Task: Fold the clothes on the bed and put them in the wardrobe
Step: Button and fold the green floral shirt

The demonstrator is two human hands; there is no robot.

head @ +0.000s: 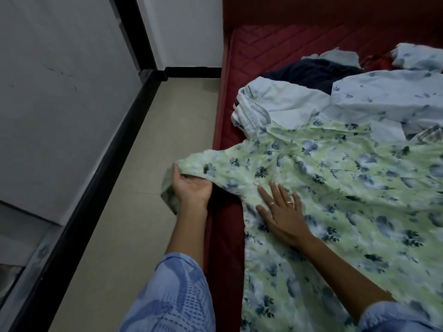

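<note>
The left hand (191,188) lies palm up, its grip curled on a sleeve edge at ten o'clock. The right hand (280,212) lies flat, fingers spread toward twelve o'clock, rings showing.

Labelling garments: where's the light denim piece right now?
Head view, upper middle: the light denim piece lies on the red mattress, behind the green floral dress, with a dark navy garment behind it.

No text, label, brand, number or sign can be read anywhere in the view. The green floral garment (335,200) and the pale clothes (299,104) beyond it on the bed (263,49) carry only printed patterns, no lettering.
</note>
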